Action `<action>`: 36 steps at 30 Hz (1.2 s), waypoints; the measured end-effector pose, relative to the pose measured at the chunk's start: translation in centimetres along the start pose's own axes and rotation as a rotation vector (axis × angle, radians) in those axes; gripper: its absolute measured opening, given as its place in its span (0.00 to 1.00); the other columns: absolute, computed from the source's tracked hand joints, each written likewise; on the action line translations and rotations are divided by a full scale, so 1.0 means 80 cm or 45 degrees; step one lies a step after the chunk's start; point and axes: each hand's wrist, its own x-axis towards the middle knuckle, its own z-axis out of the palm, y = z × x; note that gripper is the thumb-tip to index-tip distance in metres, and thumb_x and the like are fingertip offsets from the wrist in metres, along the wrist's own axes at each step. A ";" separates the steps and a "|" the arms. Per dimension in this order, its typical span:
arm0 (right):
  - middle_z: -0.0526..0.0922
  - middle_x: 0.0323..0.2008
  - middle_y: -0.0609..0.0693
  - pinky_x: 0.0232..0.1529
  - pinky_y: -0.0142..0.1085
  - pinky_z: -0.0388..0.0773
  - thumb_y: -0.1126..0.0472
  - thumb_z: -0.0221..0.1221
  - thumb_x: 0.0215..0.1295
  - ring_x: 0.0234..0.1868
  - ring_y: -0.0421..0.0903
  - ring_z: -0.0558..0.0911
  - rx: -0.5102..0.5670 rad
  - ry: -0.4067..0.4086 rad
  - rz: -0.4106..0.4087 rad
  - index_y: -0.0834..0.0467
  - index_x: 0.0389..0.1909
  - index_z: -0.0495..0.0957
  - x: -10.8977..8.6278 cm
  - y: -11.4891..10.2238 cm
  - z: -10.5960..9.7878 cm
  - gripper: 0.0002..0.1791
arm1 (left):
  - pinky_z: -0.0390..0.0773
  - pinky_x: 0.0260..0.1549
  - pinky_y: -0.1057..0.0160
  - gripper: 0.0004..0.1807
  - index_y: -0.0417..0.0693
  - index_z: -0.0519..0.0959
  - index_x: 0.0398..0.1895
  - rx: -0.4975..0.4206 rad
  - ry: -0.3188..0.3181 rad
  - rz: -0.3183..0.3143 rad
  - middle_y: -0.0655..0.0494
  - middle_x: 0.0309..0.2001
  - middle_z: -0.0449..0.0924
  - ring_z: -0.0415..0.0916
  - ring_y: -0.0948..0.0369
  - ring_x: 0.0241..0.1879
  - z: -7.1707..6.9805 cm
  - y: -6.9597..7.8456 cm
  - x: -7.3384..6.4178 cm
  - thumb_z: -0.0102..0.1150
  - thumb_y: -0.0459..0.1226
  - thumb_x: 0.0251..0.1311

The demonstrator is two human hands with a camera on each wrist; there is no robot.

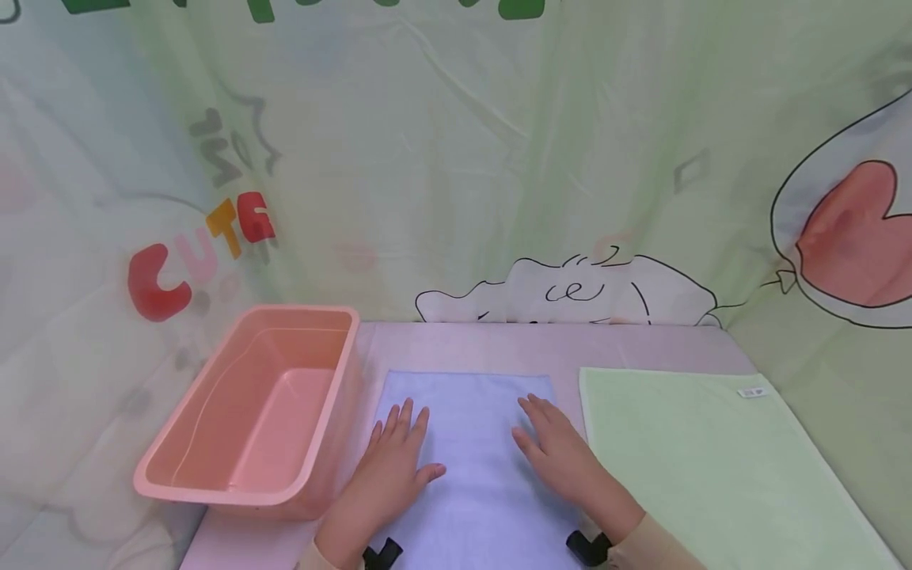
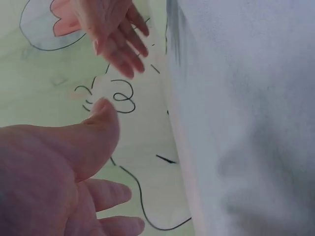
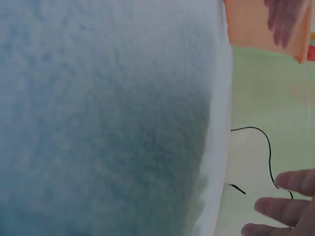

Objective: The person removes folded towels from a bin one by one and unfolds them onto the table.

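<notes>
A pale blue towel (image 1: 473, 459) lies flat on the table in the head view. Over its left edge is my left hand (image 1: 393, 467), fingers spread and thumb pointing right. On the other side, my right hand (image 1: 563, 459) hovers over the towel's right part with its fingers extended. Both wrist views show the hands raised above the cloth, holding nothing. To the right lies a pale green towel (image 1: 698, 451), spread flat, with a small white label near its far right corner.
An empty pink plastic basin (image 1: 278, 427) stands on the table's left side, close beside the left forearm. The pinkish tablecloth (image 1: 442, 342) shows along the back. Behind and around hangs a printed curtain (image 1: 456, 174) with letters and a heart balloon.
</notes>
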 end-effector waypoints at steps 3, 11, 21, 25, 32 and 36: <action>0.60 0.84 0.65 0.81 0.69 0.56 0.45 0.53 0.84 0.85 0.72 0.55 -0.059 -0.063 -0.076 0.62 0.82 0.63 0.008 -0.006 0.006 0.36 | 0.54 0.80 0.30 0.45 0.44 0.60 0.85 0.035 0.020 0.024 0.36 0.87 0.49 0.47 0.35 0.86 0.006 0.006 0.018 0.61 0.56 0.75; 0.53 0.86 0.64 0.81 0.71 0.51 0.46 0.54 0.83 0.86 0.73 0.49 -0.277 -0.204 -0.198 0.62 0.83 0.61 0.031 -0.010 0.028 0.38 | 0.55 0.81 0.32 0.42 0.47 0.58 0.87 0.094 -0.063 0.014 0.38 0.88 0.46 0.46 0.36 0.87 0.037 0.009 0.060 0.54 0.58 0.79; 0.52 0.87 0.62 0.82 0.72 0.48 0.42 0.54 0.82 0.87 0.73 0.47 -0.229 -0.364 -0.108 0.59 0.84 0.61 0.039 -0.013 0.048 0.40 | 0.53 0.81 0.31 0.40 0.50 0.61 0.86 0.161 -0.149 0.030 0.39 0.87 0.49 0.46 0.37 0.87 0.069 0.012 0.085 0.54 0.58 0.79; 0.48 0.88 0.59 0.81 0.75 0.42 0.33 0.50 0.81 0.88 0.72 0.43 -0.170 -0.438 -0.066 0.55 0.85 0.60 0.045 -0.011 0.052 0.43 | 0.52 0.79 0.27 0.41 0.54 0.60 0.86 0.160 -0.177 0.020 0.39 0.88 0.49 0.45 0.35 0.87 0.070 0.017 0.087 0.54 0.59 0.78; 0.44 0.89 0.58 0.80 0.77 0.37 0.24 0.47 0.76 0.88 0.70 0.40 -0.249 -0.471 0.034 0.48 0.87 0.56 0.052 -0.005 0.054 0.49 | 0.49 0.79 0.26 0.43 0.56 0.57 0.88 0.202 -0.220 -0.001 0.41 0.89 0.45 0.41 0.37 0.88 0.067 0.019 0.097 0.53 0.61 0.77; 0.43 0.89 0.60 0.79 0.78 0.36 0.24 0.50 0.75 0.88 0.71 0.40 -0.282 -0.452 0.066 0.50 0.87 0.55 0.057 0.000 0.056 0.51 | 0.47 0.80 0.25 0.42 0.57 0.56 0.88 0.196 -0.240 -0.014 0.43 0.89 0.44 0.40 0.38 0.88 0.063 0.018 0.103 0.52 0.61 0.78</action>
